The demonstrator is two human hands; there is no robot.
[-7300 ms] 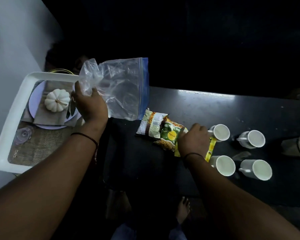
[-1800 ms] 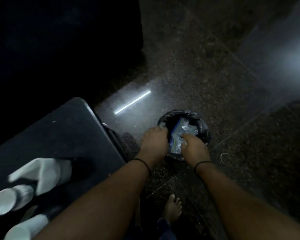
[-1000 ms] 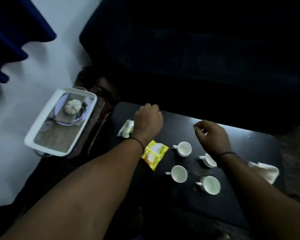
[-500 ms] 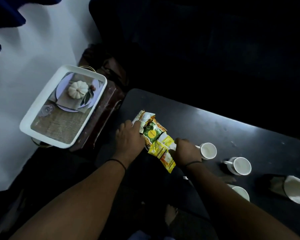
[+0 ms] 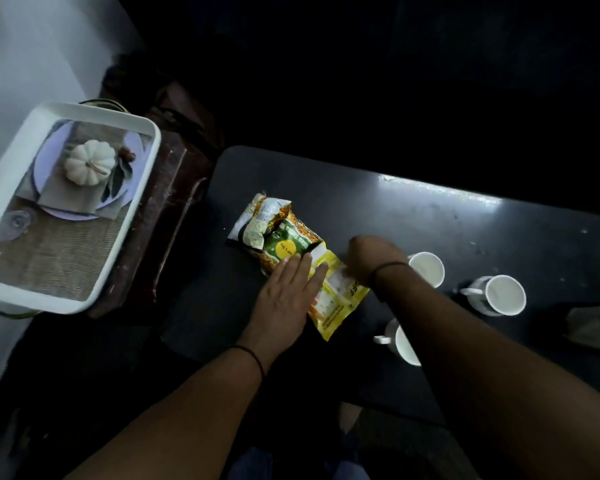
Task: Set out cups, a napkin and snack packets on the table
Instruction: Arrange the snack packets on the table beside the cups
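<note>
Both hands are down on the snack packets near the left end of the dark table (image 5: 430, 216). The left hand (image 5: 284, 299) lies flat, fingers straight, pressing across the green packet (image 5: 288, 242) and the yellow packet (image 5: 336, 299), which overlap. The right hand (image 5: 368, 258) sits at the far side of the yellow packet, fingers bent down onto it, though whether it actually pinches the wrapper cannot be made out. A third, pale packet (image 5: 257, 220) lies partly under the green one, closest to the table's left edge. Right of the packets stand white cups: one (image 5: 426, 268) just behind the right wrist, another (image 5: 499, 294) further right, and one (image 5: 400, 344) by the near edge, half hidden by the forearm. At the table's right end, a folded napkin (image 5: 589, 327) shows at the frame's border. Off the table's left end, a white tray (image 5: 129, 209) rests on a wooden stand, with a small white pumpkin (image 5: 89, 161) on a plate in it.
</note>
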